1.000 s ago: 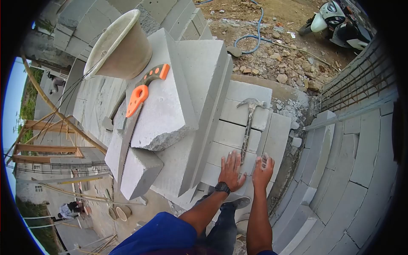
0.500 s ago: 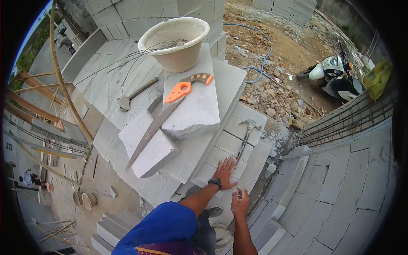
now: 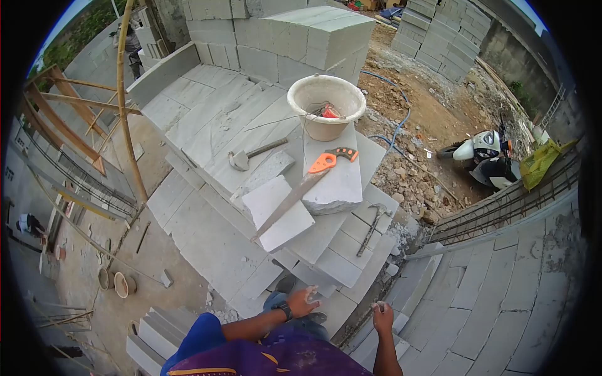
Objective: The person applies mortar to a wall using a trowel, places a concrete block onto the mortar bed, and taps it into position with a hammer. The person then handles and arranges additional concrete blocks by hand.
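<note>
My left hand (image 3: 303,302), with a dark watch (image 3: 285,309) on the wrist, hovers above my legs near the step's edge. Its dusty fingers are apart and I see nothing in them. To the right, my right hand (image 3: 382,318) is closed with white-dusted fingertips; whatever it may hold is too small to make out. A claw hammer (image 3: 370,230) lies on the blocks ahead of both hands. Farther up, a handsaw (image 3: 295,197) with an orange handle rests across a cut light-grey block (image 3: 280,216) and a larger block (image 3: 335,188).
A pale bucket (image 3: 326,128) holding wires and something red stands on the stacked blocks. Beside it lies a hammer with a wide head (image 3: 239,160). A block wall (image 3: 464,294) runs along my right. A scooter (image 3: 486,153), blue hose (image 3: 407,116) and bamboo pole (image 3: 125,125) are farther out.
My left hand has lifted off the blocks beside the claw hammer and drawn back toward my body. My right hand has drawn back too, still closed. My view has tilted up.
</note>
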Motion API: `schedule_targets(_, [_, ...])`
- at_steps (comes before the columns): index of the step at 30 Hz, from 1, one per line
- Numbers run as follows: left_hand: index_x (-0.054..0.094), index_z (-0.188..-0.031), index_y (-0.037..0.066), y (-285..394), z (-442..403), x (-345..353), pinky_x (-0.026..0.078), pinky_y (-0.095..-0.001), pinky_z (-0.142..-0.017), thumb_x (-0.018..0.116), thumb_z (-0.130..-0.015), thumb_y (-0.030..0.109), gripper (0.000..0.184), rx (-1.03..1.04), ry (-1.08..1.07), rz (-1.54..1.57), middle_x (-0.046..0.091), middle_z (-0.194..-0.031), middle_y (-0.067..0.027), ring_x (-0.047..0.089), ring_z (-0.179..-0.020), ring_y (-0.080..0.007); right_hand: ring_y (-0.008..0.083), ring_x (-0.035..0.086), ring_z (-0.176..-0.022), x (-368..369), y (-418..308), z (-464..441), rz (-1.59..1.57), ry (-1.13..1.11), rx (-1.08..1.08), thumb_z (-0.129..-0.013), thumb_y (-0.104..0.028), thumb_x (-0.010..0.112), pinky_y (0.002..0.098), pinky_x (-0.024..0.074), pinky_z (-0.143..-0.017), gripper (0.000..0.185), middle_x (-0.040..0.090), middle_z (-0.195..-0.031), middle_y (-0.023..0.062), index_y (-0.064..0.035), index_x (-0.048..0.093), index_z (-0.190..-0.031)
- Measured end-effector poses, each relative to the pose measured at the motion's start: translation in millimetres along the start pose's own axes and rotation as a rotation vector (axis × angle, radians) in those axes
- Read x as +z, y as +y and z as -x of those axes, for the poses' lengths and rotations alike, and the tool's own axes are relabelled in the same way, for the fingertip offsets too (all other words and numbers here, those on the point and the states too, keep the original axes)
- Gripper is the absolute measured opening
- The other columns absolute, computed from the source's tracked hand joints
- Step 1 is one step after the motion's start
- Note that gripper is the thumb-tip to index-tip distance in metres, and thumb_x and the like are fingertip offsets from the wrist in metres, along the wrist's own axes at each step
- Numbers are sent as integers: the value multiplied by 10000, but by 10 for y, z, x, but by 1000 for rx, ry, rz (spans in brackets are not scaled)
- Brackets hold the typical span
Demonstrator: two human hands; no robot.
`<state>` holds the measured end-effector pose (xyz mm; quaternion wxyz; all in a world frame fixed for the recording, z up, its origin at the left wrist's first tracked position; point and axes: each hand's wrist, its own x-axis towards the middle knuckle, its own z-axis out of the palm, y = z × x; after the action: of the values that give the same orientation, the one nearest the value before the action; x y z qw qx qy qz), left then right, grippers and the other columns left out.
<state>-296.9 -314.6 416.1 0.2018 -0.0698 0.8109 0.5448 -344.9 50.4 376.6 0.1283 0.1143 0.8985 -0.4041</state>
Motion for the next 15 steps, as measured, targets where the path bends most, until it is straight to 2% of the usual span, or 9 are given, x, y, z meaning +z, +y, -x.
schedule_targets(1, [442, -1512, 22, 90, 103, -113, 512, -422, -1029, 720, -941, 348, 714, 18, -32, -13, 678, -1290, -232, 669, -1177, -365, 223, 725, -846, 18, -103, 6, -12, 23, -14, -953, -240, 706, 353, 561, -810, 350, 756, -932, 159, 68, 695, -1118])
schedule_targets(4, [501, -1466, 15, 533, 82, -767, 543, -408, -969, 712, -948, 293, 624, 245, -64, 0, 708, -1231, -211, 708, -1090, -342, 215, 722, -857, 165, -533, -34, -28, 63, 32, -959, -262, 706, 352, 558, -809, 376, 755, -938, 162, 60, 686, -1151])
schedule_targets(8, [616, -1340, 14, 1006, -283, -1625, 552, -415, -897, 725, -924, 235, 484, 470, 205, -141, 724, -1117, -162, 706, -992, -348, 212, 716, -841, 413, -1096, 83, -1, 13, 10, -960, -273, 706, 359, 551, -796, 393, 756, -941, 162, 48, 676, -1186])
schedule_targets(10, [639, -1300, 32, 1113, -524, -2023, 523, -432, -938, 750, -888, 232, 471, 569, 376, -352, 700, -1126, -151, 660, -1057, -361, 217, 717, -845, 526, -1321, 202, -15, -57, 46, -960, -277, 707, 363, 549, -792, 398, 755, -945, 167, 42, 673, -1195])
schedule_targets(12, [647, -1275, 36, 1084, -783, -2285, 472, -453, -1013, 764, -859, 237, 477, 591, 466, -548, 660, -1204, -151, 595, -1164, -366, 279, 727, -885, 614, -1416, 315, 41, -106, 83, -955, -301, 706, 392, 551, -815, 428, 746, -973, 205, 40, 666, -1210])
schedule_targets(13, [636, -1290, 22, 1064, -899, -2338, 405, -486, -1085, 772, -854, 257, 514, 568, 469, -587, 610, -1298, -171, 526, -1256, -400, 317, 724, -920, 656, -1357, 358, 72, -122, 98, -955, -324, 699, 408, 550, -835, 444, 736, -999, 230, 37, 667, -1212])
schedule_targets(14, [595, -1372, 16, 1060, -976, -2369, 335, -554, -1145, 760, -871, 318, 608, 548, 463, -703, 547, -1401, -210, 459, -1345, -440, 354, 722, -956, 714, -1213, 421, 95, -131, 132, -955, -347, 691, 424, 549, -854, 460, 727, -1024, 256, 33, 667, -1213])
schedule_targets(15, [485, -1508, 35, 994, -1048, -2340, 212, -627, -1207, 710, -911, 428, 750, 412, 425, -843, 417, -1552, -256, 335, -1460, -478, 380, 713, -976, 802, -993, 506, 54, -92, 166, -953, -367, 686, 433, 546, -866, 475, 721, -1046, 266, 30, 670, -1213])
